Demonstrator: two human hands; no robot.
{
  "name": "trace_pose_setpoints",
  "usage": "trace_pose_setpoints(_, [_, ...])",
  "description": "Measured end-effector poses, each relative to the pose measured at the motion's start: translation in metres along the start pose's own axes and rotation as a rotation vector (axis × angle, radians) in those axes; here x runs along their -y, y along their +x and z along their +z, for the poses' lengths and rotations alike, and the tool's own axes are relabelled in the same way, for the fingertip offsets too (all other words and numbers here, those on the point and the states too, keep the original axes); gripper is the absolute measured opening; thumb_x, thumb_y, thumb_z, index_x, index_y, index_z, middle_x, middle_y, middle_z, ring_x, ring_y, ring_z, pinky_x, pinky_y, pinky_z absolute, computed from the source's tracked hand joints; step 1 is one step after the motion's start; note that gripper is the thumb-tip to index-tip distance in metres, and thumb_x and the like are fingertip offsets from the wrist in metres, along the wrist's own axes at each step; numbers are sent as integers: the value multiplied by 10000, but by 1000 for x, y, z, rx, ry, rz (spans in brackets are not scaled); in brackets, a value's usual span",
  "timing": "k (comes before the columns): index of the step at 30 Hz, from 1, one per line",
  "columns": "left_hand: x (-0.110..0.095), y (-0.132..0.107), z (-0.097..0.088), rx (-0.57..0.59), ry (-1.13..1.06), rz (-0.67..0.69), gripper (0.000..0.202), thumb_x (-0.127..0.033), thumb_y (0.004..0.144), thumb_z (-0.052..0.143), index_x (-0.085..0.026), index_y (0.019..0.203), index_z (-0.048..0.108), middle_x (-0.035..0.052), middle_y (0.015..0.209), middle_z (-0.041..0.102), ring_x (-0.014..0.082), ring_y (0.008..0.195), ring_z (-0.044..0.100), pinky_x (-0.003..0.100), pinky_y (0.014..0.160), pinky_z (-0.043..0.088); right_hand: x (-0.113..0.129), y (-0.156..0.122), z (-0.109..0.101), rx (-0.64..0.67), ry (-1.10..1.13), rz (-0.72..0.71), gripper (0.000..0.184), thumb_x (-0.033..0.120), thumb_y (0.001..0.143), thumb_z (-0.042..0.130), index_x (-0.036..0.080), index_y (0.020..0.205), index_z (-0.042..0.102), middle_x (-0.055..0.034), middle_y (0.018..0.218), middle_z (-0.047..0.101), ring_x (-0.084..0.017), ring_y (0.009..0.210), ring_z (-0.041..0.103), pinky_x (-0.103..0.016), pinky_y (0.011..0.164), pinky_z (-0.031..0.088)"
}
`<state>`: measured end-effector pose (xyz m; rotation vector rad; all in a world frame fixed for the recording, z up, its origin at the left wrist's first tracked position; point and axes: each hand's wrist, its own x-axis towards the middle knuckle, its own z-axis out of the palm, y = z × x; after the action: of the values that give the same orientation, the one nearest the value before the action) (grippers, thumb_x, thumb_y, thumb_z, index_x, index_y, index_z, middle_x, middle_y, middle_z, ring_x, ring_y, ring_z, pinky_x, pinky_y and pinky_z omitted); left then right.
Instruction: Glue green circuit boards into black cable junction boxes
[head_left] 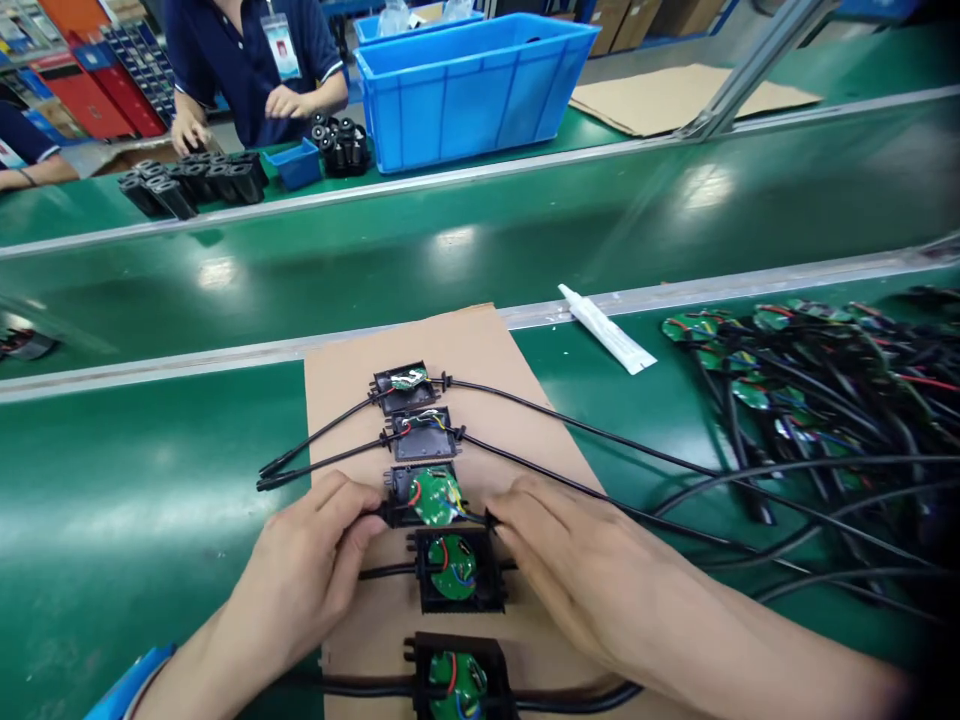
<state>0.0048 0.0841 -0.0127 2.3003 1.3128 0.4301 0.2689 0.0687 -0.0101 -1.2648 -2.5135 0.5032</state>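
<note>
A round green circuit board [435, 497] with red, blue and yellow wires lies tilted over a black plastic case [403, 482]. At the case's left end my left hand [315, 545] pinches the black cable that leads to the board. On the other side, the cable near its black grommet is pinched by my right hand [559, 545]. Nearer to me are two more cases with boards, one holding a green board [452, 567] and one holding another board [459, 685]. Two cases farther off, an upper case [405, 385] and a grey-looking one [426, 437], have cables running out both sides.
Brown cardboard [352, 625] lies under the cases. A white tube [607, 330] rests near the metal rail. At right is a heap of boards and cables [810, 390]. Across the line, a person [255, 70] handles black parts [191, 180] beside a blue bin [472, 95].
</note>
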Motion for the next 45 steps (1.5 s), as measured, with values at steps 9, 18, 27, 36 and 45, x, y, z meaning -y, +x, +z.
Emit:
trace_pose_setpoints(9, [7, 21, 12, 93, 151, 37, 206, -197, 959, 362, -186, 972, 568, 55, 901, 596, 209, 751, 618, 372, 649, 540, 3, 31, 4, 178, -172, -14, 201, 41, 738, 467, 149, 844, 599, -80, 766, 596, -187, 580, 544, -301, 520, 388])
trace_pose_setpoints(18, [10, 23, 7, 92, 151, 22, 199, -203, 944, 393, -189, 946, 591, 53, 878, 622, 195, 764, 634, 328, 667, 539, 6, 46, 3, 224, -41, -30, 267, 172, 818, 484, 142, 1038, 632, -89, 831, 626, -205, 711, 600, -300, 610, 420])
trace_pose_setpoints(27, [5, 26, 3, 70, 56, 11, 197, -187, 925, 412, -188, 885, 604, 38, 821, 638, 180, 719, 620, 308, 632, 511, 6, 45, 11, 206, 1, -10, 287, 176, 825, 480, 156, 1038, 672, -88, 835, 660, -223, 769, 626, -317, 657, 446])
trace_pose_setpoints(36, [-1, 32, 11, 164, 325, 9, 302, -159, 927, 282, -180, 759, 532, 47, 695, 613, 185, 627, 605, 306, 572, 493, 4, 41, 20, 169, 2, -37, 307, 181, 836, 471, 135, 1075, 658, -94, 853, 666, -228, 757, 621, -339, 654, 432])
trace_pose_setpoints(45, [-3, 20, 12, 153, 559, 49, 208, -71, 819, 336, -200, 797, 497, 48, 713, 583, 205, 574, 591, 283, 455, 455, 2, 39, 21, 169, 36, -25, 296, 195, 834, 484, 160, 1073, 656, -65, 809, 655, -221, 707, 590, -337, 587, 364])
